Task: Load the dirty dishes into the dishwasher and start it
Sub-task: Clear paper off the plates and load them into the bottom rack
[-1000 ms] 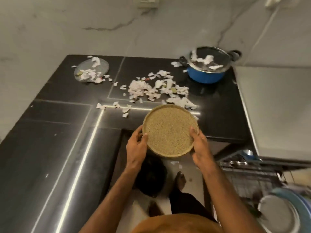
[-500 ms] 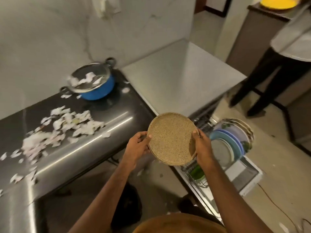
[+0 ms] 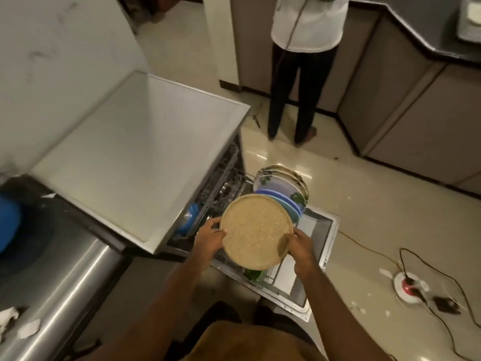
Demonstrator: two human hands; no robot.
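A round tan speckled plate is tilted over the pulled-out lower rack of the open dishwasher. My left hand grips its left rim and my right hand grips its lower right rim. Behind the tan plate, blue plates and white leaf-patterned plates stand upright in the rack. A blue bowl sits in the rack under the counter edge. Something green shows below the tan plate.
A pale worktop covers the dishwasher. A steel counter lies at left with a blue pot and paper scraps. A person stands ahead. Cables and a red-and-white socket lie on the floor at right.
I have turned right from the littered counter to the dishwasher. Both hands carried the tan plate over the lower rack, in front of the standing plates.
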